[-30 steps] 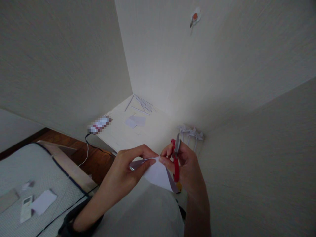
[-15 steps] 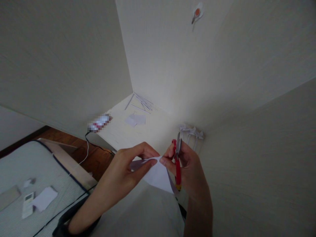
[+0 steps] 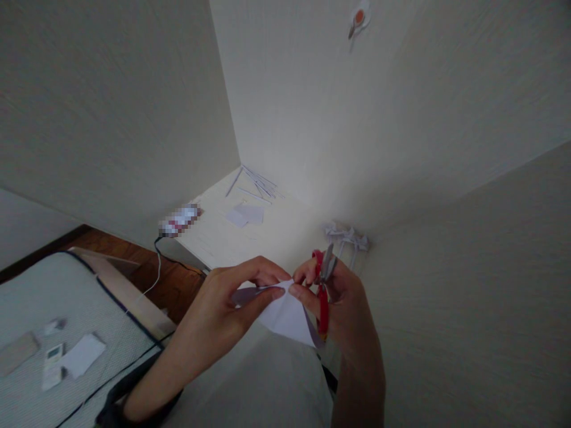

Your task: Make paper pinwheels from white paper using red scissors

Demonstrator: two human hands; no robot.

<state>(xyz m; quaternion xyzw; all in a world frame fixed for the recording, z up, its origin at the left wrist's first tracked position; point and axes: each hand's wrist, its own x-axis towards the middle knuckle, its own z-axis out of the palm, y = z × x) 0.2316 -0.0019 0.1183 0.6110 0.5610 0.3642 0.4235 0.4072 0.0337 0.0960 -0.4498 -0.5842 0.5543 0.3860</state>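
Between both hands is a folded sheet of white paper (image 3: 288,321), its creased top edge pinched at the middle. My left hand (image 3: 236,303) grips it from the left, thumb in front and fingers behind. From the other side, thumb and fingertips of my right hand (image 3: 343,303) pinch the paper close to the left fingertips. Red-handled scissors (image 3: 323,297) hang on the right hand's fingers, blades pointing up and slightly parted, away from the paper. The paper's lower right corner curls near the scissor handle.
On the white tabletop (image 3: 227,246) lie thin paper sticks (image 3: 259,183) and small paper squares (image 3: 245,214). Folded paper pieces on stems (image 3: 345,236) stand by the right wall. A blurred-out device (image 3: 181,220) trails a cable. On the bed (image 3: 27,297) are a remote (image 3: 53,365) and paper (image 3: 84,355).
The scissors have tilted to the right in my right hand, and their blades show slightly more apart. Both hands keep their pinch on the paper, almost unmoved.
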